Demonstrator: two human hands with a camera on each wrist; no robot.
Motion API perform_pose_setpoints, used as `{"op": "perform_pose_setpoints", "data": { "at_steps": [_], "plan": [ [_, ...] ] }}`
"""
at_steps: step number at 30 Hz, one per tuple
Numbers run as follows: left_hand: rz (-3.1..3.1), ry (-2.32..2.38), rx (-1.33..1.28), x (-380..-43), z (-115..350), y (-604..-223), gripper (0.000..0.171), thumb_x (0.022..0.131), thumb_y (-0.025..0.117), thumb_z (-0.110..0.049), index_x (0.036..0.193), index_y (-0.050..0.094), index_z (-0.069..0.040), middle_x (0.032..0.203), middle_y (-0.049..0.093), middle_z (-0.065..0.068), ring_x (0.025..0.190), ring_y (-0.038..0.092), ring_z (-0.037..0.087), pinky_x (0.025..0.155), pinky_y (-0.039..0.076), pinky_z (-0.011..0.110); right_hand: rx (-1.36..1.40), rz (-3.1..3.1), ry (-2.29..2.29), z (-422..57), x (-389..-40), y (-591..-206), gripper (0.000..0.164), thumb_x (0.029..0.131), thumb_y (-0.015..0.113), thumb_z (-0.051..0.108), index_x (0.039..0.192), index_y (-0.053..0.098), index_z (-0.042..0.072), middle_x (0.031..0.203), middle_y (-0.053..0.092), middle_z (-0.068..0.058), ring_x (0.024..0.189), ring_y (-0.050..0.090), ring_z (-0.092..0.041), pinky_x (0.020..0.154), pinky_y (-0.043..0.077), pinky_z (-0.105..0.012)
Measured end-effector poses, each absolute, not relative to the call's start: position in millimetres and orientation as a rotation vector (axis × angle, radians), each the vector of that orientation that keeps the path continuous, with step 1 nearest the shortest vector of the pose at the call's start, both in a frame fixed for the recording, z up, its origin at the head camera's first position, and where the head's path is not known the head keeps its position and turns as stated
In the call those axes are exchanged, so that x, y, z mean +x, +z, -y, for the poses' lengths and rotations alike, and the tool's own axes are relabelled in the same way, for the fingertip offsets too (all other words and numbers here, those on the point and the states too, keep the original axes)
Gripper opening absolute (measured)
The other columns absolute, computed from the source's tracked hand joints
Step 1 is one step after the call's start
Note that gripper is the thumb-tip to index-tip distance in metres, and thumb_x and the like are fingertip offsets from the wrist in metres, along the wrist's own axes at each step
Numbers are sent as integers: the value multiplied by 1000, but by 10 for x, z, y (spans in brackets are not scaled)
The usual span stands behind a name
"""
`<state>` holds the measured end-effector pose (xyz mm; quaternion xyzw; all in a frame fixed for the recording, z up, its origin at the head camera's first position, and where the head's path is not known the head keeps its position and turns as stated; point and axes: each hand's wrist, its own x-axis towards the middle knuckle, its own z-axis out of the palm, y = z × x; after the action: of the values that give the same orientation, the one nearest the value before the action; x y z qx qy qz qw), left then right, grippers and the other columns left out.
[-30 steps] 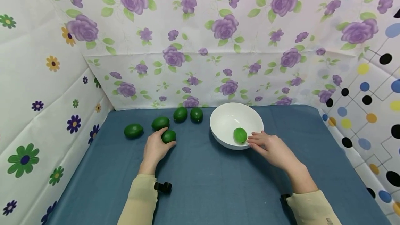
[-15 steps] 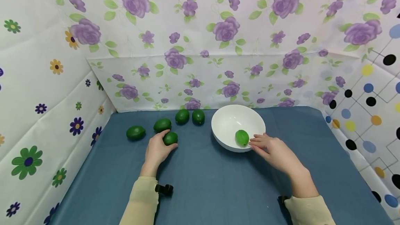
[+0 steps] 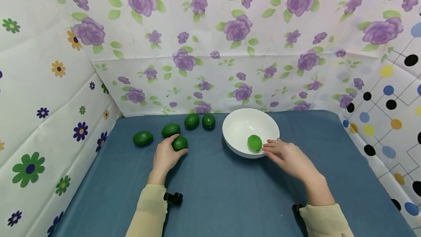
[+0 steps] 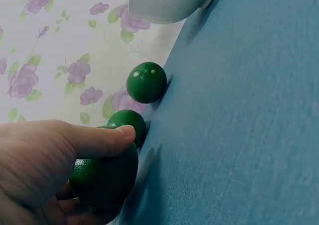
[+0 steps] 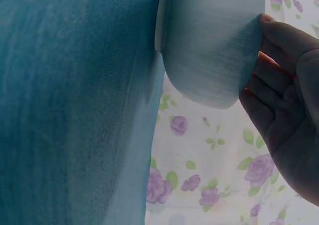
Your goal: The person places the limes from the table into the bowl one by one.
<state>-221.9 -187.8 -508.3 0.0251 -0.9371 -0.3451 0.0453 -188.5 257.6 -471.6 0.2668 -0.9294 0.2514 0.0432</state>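
Observation:
My left hand [image 3: 164, 158] grips a dark green lime [image 3: 180, 143] between thumb and fingers, low over the cloth. Close behind it lies a second lime [image 3: 170, 130], and another [image 3: 143, 138] is off to the left. In the left wrist view the thumb crosses the top of the gripped lime [image 4: 107, 180]. At the right front rim of a white bowl [image 3: 240, 121], my right hand [image 3: 289, 158] holds the edge with thumb and fingertips. A brighter green lime [image 3: 254, 143] rests inside the bowl. The right wrist view shows the bowl's outer wall [image 5: 214, 46] beside the fingers.
Two more limes, one [image 3: 192, 121] beside the other [image 3: 208, 121], lie at the back between the left hand and the bowl. A blue cloth [image 3: 223, 196] covers the table. Flower-printed sheeting [image 3: 210, 72] stands along the back, with patterned sheets on both sides.
Both hands, the limes and the bowl keep their places. Only the head view has shifted slightly.

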Motion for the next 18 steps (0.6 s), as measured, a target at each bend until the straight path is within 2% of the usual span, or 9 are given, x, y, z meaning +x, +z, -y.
{"op": "perform_pose_setpoints", "data": {
  "at_steps": [11,18],
  "plan": [
    [2812,-1097,-16,-2173,1748,-5031,73,91,90,-28,155,59,-11,152,59,19,132,60,42,104,51,61,831,2835,745,-2583,-1889,-4710,33,104,74,18,136,76,8,140,70,-11,140,58,-37,118,39,-61],
    [2776,-1137,-123,-2136,1583,-4935,73,90,91,-28,154,60,-12,151,60,18,130,62,41,102,52,61,822,2823,764,-2577,-1885,-4733,35,104,73,20,138,74,8,142,69,-11,140,58,-33,119,37,-60]
  ]
}}
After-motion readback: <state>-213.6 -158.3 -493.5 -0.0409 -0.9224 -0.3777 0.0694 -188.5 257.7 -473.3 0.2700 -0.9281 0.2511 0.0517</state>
